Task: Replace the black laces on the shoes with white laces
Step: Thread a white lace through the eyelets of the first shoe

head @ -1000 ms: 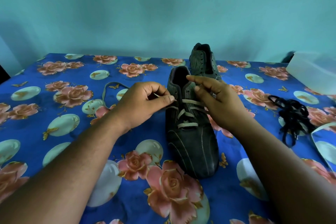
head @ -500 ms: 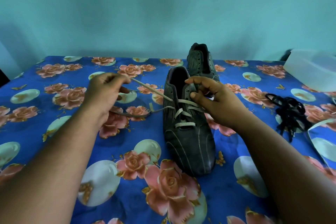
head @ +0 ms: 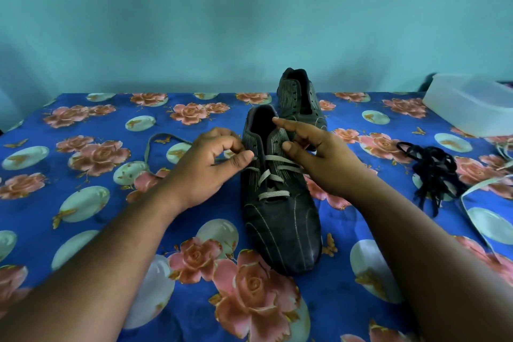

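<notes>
Near shoe (head: 280, 219) at table (head: 33, 191) centre, toe toward near edge, long axis near-to-far. Left hand (head: 205, 169) pinches white lace (head: 273, 194) end at left eyelets; slack loops leftward over open cloth. Right hand (head: 319, 158), fingers loosely spread, steadies right collar. Black laces (head: 433, 169) near right edge. Second shoe (head: 299, 97) just behind.
</notes>
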Motion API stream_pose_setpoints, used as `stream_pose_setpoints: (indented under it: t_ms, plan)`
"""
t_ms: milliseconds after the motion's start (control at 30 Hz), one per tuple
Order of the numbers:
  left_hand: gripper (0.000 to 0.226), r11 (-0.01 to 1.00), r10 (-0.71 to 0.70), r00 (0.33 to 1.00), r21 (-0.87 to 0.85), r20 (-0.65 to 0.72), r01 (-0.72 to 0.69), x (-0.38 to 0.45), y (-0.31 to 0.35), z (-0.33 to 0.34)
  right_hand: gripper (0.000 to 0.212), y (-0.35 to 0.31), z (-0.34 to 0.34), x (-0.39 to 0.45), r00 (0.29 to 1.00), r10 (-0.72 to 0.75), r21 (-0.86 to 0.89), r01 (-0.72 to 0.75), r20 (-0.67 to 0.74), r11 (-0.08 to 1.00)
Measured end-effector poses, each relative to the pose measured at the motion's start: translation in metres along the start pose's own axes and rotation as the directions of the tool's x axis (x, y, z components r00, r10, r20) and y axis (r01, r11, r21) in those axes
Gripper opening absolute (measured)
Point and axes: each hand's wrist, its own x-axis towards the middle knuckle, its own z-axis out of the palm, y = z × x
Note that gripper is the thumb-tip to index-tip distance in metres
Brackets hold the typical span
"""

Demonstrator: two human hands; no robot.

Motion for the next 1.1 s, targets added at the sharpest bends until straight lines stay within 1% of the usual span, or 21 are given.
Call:
stream_pose_setpoints:
  t_ms: [133,167,233,267,300,367,400,433,500,567,600,667,700,733,800,900,1000,1100]
  plan:
    - [0.035,0.997,-0.046,0.999,-0.067,-0.013,0.045,0.001,0.002,-0.007,0.035,0.002,-0.001,0.0,1.0,0.028,0.05,-0.028,0.012,0.998]
    - [0.032,0.997,-0.055,0.998,-0.047,-0.042,0.053,0.002,0.0,-0.011,0.034,0.003,-0.002,0.0,1.0,0.029,0.046,-0.03,0.011,0.999]
    - [0.027,0.995,-0.068,0.987,0.067,-0.146,0.078,0.003,-0.008,-0.021,0.034,0.004,-0.002,0.0,1.0,0.025,0.029,-0.025,0.014,0.999]
    - [0.026,0.986,-0.096,0.972,0.116,-0.215,0.123,0.004,-0.012,-0.027,0.035,0.005,-0.002,0.0,1.0,0.026,0.024,-0.026,0.016,0.999]
    - [0.025,0.971,-0.151,0.943,0.134,-0.297,0.197,0.005,-0.018,-0.032,0.035,0.005,-0.002,0.0,0.999,0.027,0.024,-0.027,0.018,0.999]
    - [0.026,0.933,-0.268,0.855,0.1,-0.445,0.345,0.005,-0.032,-0.043,0.036,0.004,-0.003,0.0,0.999,0.026,0.03,-0.027,0.019,0.999]
    - [0.028,0.914,-0.299,0.818,0.098,-0.491,0.393,0.005,-0.037,-0.046,0.036,0.003,-0.003,-0.001,0.999,0.027,0.035,-0.027,0.021,0.999]
    - [0.031,0.898,-0.301,0.795,0.125,-0.527,0.422,0.004,-0.042,-0.048,0.037,0.003,-0.003,-0.001,0.999,0.028,0.04,-0.029,0.023,0.999]
    - [0.03,0.867,-0.256,0.787,0.226,-0.562,0.444,0.003,-0.043,-0.048,0.037,0.002,-0.003,-0.001,0.999,0.032,0.057,-0.033,0.028,0.998]
    - [0.028,0.868,-0.195,0.814,0.29,-0.547,0.403,0.005,-0.037,-0.041,0.036,0.002,-0.003,-0.001,0.999,0.037,0.096,-0.04,0.032,0.995]
    - [0.032,0.898,-0.154,0.849,0.287,-0.505,0.333,0.006,-0.03,-0.036,0.036,0.003,-0.003,-0.001,0.999,0.04,0.114,-0.044,0.035,0.993]
    - [0.045,0.976,-0.02,0.938,0.195,-0.346,0.093,0.007,-0.018,-0.028,0.035,0.003,-0.003,-0.001,0.998,0.043,0.136,-0.048,0.041,0.99]
    - [0.048,0.992,0.052,0.967,0.124,-0.248,-0.022,0.005,-0.011,-0.022,0.035,0.003,-0.003,0.0,0.998,0.044,0.141,-0.05,0.043,0.989]
    - [0.05,0.994,0.095,0.983,0.066,-0.154,-0.086,0.003,-0.005,-0.016,0.035,0.003,-0.003,0.0,0.998,0.044,0.143,-0.05,0.044,0.988]
    - [0.048,0.995,0.095,0.995,0.016,-0.033,-0.095,0.002,-0.001,-0.007,0.035,0.004,-0.003,0.0,0.998,0.042,0.139,-0.047,0.044,0.989]
    - [0.038,0.999,0.034,0.999,0.001,0.013,-0.034,0.002,-0.001,-0.004,0.035,0.004,-0.003,0.0,0.998,0.038,0.137,-0.044,0.043,0.99]
    - [0.033,0.989,-0.06,0.998,-0.136,-0.011,0.058,-0.001,0.005,-0.011,0.036,0.005,-0.003,0.0,0.998,0.038,0.134,-0.045,0.049,0.99]
    - [0.03,0.961,-0.166,0.983,-0.237,-0.081,0.143,-0.001,-0.002,-0.026,0.038,0.004,-0.005,-0.001,0.997,0.043,0.141,-0.052,0.062,0.989]
